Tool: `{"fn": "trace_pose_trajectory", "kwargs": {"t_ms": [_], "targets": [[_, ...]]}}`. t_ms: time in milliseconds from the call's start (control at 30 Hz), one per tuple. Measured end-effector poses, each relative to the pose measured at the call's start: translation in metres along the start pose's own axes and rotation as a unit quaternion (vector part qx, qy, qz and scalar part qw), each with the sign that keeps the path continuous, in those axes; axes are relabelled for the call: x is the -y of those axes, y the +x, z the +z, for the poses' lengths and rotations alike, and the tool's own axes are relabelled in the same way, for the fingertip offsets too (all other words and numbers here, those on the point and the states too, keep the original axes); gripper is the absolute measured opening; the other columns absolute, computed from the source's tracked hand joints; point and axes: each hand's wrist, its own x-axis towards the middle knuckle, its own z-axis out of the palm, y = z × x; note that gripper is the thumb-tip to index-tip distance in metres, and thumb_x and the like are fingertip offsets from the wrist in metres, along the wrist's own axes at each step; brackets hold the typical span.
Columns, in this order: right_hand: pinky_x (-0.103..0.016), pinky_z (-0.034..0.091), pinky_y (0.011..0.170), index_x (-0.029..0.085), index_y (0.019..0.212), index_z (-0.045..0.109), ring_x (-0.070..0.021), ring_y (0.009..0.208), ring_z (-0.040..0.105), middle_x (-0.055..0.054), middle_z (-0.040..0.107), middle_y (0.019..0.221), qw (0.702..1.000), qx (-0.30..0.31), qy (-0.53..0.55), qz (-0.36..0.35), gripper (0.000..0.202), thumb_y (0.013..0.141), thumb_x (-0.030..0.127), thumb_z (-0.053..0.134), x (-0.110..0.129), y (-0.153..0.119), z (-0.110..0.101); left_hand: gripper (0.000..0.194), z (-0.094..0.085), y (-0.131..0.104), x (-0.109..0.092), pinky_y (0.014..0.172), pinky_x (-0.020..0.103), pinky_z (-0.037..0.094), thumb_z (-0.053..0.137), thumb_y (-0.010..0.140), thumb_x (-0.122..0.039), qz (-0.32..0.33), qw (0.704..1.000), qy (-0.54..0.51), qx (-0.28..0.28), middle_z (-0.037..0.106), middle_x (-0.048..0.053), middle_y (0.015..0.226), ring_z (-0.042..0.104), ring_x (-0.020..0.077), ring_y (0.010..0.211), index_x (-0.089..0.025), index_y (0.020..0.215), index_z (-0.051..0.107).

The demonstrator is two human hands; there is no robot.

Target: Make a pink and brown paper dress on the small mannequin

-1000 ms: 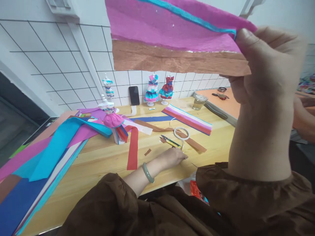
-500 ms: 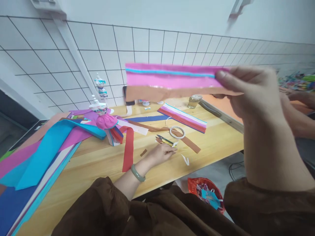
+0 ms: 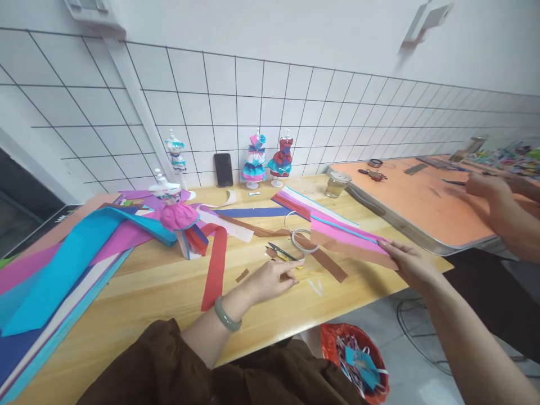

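Note:
My right hand (image 3: 411, 261) pinches one end of a layered crepe paper strip (image 3: 343, 236), pink with a turquoise line and a brown lower edge. The strip slants low over the table's right part, its far end beside a ring of white tape (image 3: 304, 241). My left hand (image 3: 272, 279) hovers over or rests on the wood, index finger stretched out and the others loosely curled, with nothing visible in it. Scissors (image 3: 282, 251) lie just beyond its fingers, partly hidden. A small white scrap (image 3: 315, 287) is to its right. Another layered strip (image 3: 289, 203) lies behind the tape.
A mini dress form with a pink skirt (image 3: 179, 215) stands left beside long paper strips (image 3: 80, 264). Dressed forms (image 3: 254, 163), a phone (image 3: 223, 170) and a glass jar (image 3: 337, 184) line the back. A co-worker's hand (image 3: 491, 188) is over the orange table (image 3: 426, 208). Below is a red scrap bin (image 3: 331, 337).
My right hand has lowered the layered strip from in front of the wall to just over the table. My left hand's index finger has stretched out, and the white scrap lies apart from it.

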Motion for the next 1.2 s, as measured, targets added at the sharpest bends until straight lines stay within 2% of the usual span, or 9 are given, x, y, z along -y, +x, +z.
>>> {"fn": "trace_pose_trajectory", "kwargs": {"t_ms": [200,333,433,500,600,733,1000,1133,1200], "targets": [[-0.033,0.050,0.064,0.029,0.058,0.068,-0.0259,0.067,0.063,-0.008,0.067,0.066,0.985,0.118,0.092,0.086,0.020,0.065,0.048,0.067,-0.017,-0.010,0.002,0.021,-0.007,0.008,0.014,0.072,0.026,0.047,0.057,0.077,-0.027,-0.101,0.970,-0.184,-0.121,0.068,0.009,0.088,0.062,0.0169,0.081,-0.013,0.091,0.065],[-0.030,0.048,0.061,0.022,0.064,0.070,-0.0195,0.058,0.060,-0.005,0.065,0.062,0.969,0.204,0.106,0.095,0.022,0.062,0.043,0.072,-0.017,-0.018,0.012,0.023,-0.025,0.014,0.020,0.059,0.023,0.045,0.062,0.073,-0.032,-0.155,0.877,-0.406,-0.203,0.068,0.010,0.085,0.061,0.0126,0.064,-0.012,0.083,0.059],[-0.026,0.046,0.065,0.020,0.070,0.071,-0.0169,0.064,0.060,-0.005,0.068,0.069,0.958,0.257,0.099,0.080,0.022,0.065,0.041,0.071,-0.004,-0.028,0.038,0.023,-0.034,0.013,0.022,0.059,0.023,0.046,0.062,0.073,-0.029,-0.167,0.808,-0.529,-0.199,0.068,0.010,0.089,0.061,0.0113,0.061,-0.013,0.088,0.055],[-0.027,0.046,0.070,0.018,0.074,0.071,-0.0174,0.070,0.060,-0.006,0.069,0.076,0.955,0.272,0.094,0.071,0.025,0.067,0.042,0.069,0.006,-0.035,0.064,0.022,-0.037,0.012,0.022,0.060,0.023,0.046,0.062,0.074,-0.027,-0.171,0.792,-0.557,-0.180,0.068,0.010,0.090,0.062,0.0115,0.062,-0.014,0.090,0.055],[-0.023,0.044,0.055,0.017,0.071,0.065,-0.0130,0.055,0.055,-0.003,0.064,0.065,0.958,0.264,0.085,0.069,0.035,0.068,0.051,0.064,0.014,-0.040,0.105,0.023,-0.038,0.010,0.019,0.062,0.024,0.047,0.061,0.075,-0.026,-0.165,0.795,-0.562,-0.154,0.067,0.011,0.094,0.063,0.0123,0.066,-0.014,0.094,0.054],[-0.019,0.029,0.037,0.018,0.057,0.050,-0.0063,0.034,0.034,0.007,0.041,0.040,0.965,0.259,0.016,0.050,0.043,0.071,0.058,0.056,0.015,-0.038,0.140,0.029,-0.045,0.008,0.010,0.064,0.024,0.046,0.059,0.078,-0.027,-0.152,0.821,-0.539,-0.110,0.064,0.012,0.101,0.064,0.0128,0.071,-0.016,0.103,0.051],[-0.020,0.028,0.035,0.017,0.063,0.053,-0.0079,0.032,0.036,0.008,0.038,0.038,0.957,0.281,-0.070,0.020,0.037,0.073,0.053,0.052,0.012,-0.034,0.138,0.059,-0.070,0.003,-0.012,0.064,0.028,0.047,0.067,0.072,-0.032,-0.181,0.902,-0.391,-0.028,0.060,0.015,0.106,0.064,0.0149,0.071,-0.018,0.122,0.040],[-0.021,0.031,0.034,0.016,0.074,0.056,-0.0097,0.031,0.041,0.007,0.041,0.039,0.954,0.275,-0.121,0.005,0.036,0.077,0.050,0.046,0.006,-0.036,0.142,0.062,-0.053,0.007,-0.012,0.061,0.027,0.047,0.067,0.071,-0.034,-0.187,0.897,-0.400,-0.023,0.059,0.016,0.108,0.064,0.0147,0.070,-0.019,0.124,0.038],[-0.021,0.032,0.035,0.016,0.077,0.058,-0.0109,0.033,0.045,0.006,0.045,0.041,0.952,0.268,-0.149,-0.011,0.035,0.078,0.048,0.046,0.005,-0.036,0.143,0.060,-0.037,0.008,-0.009,0.060,0.025,0.047,0.067,0.071,-0.035,-0.194,0.890,-0.409,-0.057,0.061,0.015,0.104,0.063,0.0130,0.068,-0.018,0.122,0.040]]}}
